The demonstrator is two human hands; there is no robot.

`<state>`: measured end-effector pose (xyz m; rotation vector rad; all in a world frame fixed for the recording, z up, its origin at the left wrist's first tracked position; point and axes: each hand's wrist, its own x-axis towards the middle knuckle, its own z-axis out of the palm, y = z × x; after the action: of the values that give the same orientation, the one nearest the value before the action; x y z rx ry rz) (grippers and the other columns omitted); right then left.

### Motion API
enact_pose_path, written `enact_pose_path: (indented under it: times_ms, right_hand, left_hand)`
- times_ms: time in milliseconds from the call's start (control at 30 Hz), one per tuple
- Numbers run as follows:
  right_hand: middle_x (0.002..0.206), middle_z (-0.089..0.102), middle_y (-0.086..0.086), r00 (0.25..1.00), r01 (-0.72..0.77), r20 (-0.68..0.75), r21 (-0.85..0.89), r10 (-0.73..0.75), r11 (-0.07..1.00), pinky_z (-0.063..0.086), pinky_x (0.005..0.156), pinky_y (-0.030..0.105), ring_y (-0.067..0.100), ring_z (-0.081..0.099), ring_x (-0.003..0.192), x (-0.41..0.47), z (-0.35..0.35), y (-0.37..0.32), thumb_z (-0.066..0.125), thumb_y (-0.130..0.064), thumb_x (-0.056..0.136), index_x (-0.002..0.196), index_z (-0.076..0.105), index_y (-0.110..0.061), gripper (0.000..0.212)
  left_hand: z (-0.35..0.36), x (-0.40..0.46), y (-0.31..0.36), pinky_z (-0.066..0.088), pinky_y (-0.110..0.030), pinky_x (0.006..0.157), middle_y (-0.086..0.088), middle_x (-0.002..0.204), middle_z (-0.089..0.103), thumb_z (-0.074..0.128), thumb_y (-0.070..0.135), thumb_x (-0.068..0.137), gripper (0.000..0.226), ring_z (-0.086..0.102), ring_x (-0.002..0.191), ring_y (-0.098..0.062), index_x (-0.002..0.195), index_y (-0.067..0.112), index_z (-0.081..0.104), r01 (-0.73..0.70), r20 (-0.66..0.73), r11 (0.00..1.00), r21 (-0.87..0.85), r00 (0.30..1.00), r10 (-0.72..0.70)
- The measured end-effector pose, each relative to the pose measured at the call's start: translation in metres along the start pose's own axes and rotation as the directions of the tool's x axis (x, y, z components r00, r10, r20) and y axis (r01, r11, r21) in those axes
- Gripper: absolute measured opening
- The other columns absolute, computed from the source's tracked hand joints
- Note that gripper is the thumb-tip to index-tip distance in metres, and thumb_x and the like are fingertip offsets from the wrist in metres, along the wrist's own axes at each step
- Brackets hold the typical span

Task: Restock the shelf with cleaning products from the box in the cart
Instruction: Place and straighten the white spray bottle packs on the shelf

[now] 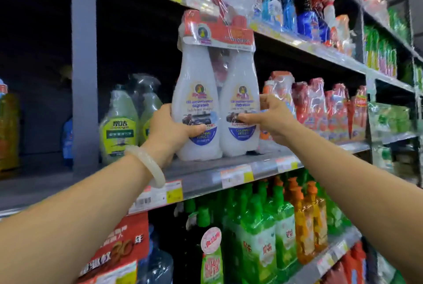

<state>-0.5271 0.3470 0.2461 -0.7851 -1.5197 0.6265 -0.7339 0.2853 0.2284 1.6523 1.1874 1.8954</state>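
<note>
A twin pack of white degreaser bottles (216,86), wrapped in clear plastic with a red card on top, stands upright at the front of the middle shelf (206,173). My left hand (172,129) grips the lower left bottle, thumb across its label. My right hand (270,116) holds the right bottle's side, thumb on the front label. A pale bangle sits on my left wrist. The box and cart are out of view.
Green spray bottles (120,123) stand left of the pack; red and orange packs (320,109) crowd the right. The shelf above holds blue and red sprays (297,6). Below are green and orange pump bottles (274,222). A grey upright post (84,66) bounds the left.
</note>
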Motion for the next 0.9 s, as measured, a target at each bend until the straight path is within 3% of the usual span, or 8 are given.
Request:
enact_pose_path:
  times_ms: [100,167,300,400,467,600,700,900]
  right_hand:
    - [0.108,0.067,0.015,0.998,-0.001,0.069,-0.001,0.001,1.0,0.058,0.081,0.037,0.026,0.068,0.093,0.033,-0.005,0.027,0.08,0.0,0.068,0.118,0.051,0.003,0.058]
    - [0.104,0.067,0.012,0.996,-0.018,0.085,0.023,0.016,1.0,0.057,0.08,0.037,0.026,0.067,0.091,0.047,-0.01,0.047,0.08,0.001,0.068,0.115,0.051,0.0,0.055]
    - [0.103,0.067,0.015,0.993,-0.031,0.111,0.03,0.028,0.999,0.055,0.083,0.042,0.029,0.066,0.091,0.062,-0.016,0.081,0.081,0.002,0.066,0.11,0.053,-0.003,0.052]
    - [0.096,0.07,0.01,0.988,-0.002,0.151,-0.002,0.002,1.0,0.055,0.075,0.031,0.019,0.066,0.083,0.067,-0.021,0.096,0.079,-0.003,0.071,0.101,0.059,-0.007,0.036]
    - [0.088,0.067,-0.001,0.986,0.071,0.153,-0.053,-0.062,0.996,0.053,0.069,0.023,0.009,0.063,0.078,0.068,-0.024,0.099,0.079,-0.009,0.073,0.1,0.058,-0.011,0.034]
    - [0.1,0.065,0.002,0.982,0.177,0.103,-0.25,-0.155,0.952,0.052,0.085,0.038,0.019,0.063,0.094,0.068,-0.023,0.106,0.082,-0.027,0.068,0.102,0.056,-0.014,0.045]
    - [0.11,0.055,0.007,0.974,0.224,0.112,-0.406,-0.195,0.886,0.047,0.09,0.038,0.025,0.053,0.104,0.065,-0.015,0.112,0.083,-0.05,0.051,0.11,0.05,-0.011,0.078]
    - [0.111,0.047,0.007,0.978,0.209,0.077,-0.369,-0.195,0.905,0.041,0.084,0.033,0.025,0.044,0.107,0.061,-0.016,0.125,0.086,-0.039,0.055,0.113,0.048,-0.012,0.074]
  left_hand:
    - [0.022,0.015,-0.017,0.054,-0.028,0.065,-0.002,0.09,0.067,0.081,-0.004,0.065,0.04,0.065,0.079,-0.015,0.096,0.011,0.059,0.023,-0.027,1.0,0.018,0.999,-0.022]
    - [0.036,0.022,-0.031,0.055,-0.031,0.068,-0.006,0.096,0.069,0.082,-0.003,0.064,0.048,0.067,0.083,-0.019,0.106,0.004,0.059,0.037,-0.05,0.998,0.043,0.998,-0.035]
    - [0.057,0.028,-0.054,0.054,-0.024,0.062,0.001,0.085,0.068,0.081,-0.007,0.062,0.042,0.065,0.074,-0.011,0.09,0.014,0.058,0.058,-0.087,0.997,0.055,0.995,-0.053]
    - [0.065,0.032,-0.061,0.056,-0.019,0.058,-0.001,0.087,0.07,0.081,-0.005,0.063,0.041,0.066,0.073,-0.01,0.087,0.019,0.058,0.061,-0.087,0.995,0.079,0.995,-0.054]
    - [0.067,0.032,-0.062,0.056,-0.021,0.062,0.0,0.09,0.069,0.082,0.0,0.065,0.041,0.066,0.077,-0.01,0.092,0.018,0.057,0.068,-0.083,0.99,0.125,0.995,-0.058]
    - [0.072,0.03,-0.059,0.054,-0.03,0.08,0.002,0.1,0.066,0.081,0.01,0.07,0.049,0.064,0.09,-0.012,0.109,0.015,0.052,0.054,-0.069,0.96,0.274,0.997,-0.036]
    - [0.076,0.029,-0.059,0.049,-0.031,0.089,-0.001,0.111,0.06,0.076,0.007,0.077,0.059,0.06,0.099,-0.016,0.121,0.016,0.039,0.078,-0.054,0.95,0.303,0.996,-0.065]
    - [0.081,0.032,-0.057,0.046,-0.031,0.093,0.001,0.117,0.055,0.07,0.014,0.083,0.074,0.057,0.103,-0.015,0.137,0.013,0.02,0.142,-0.009,0.925,0.353,0.989,-0.148]
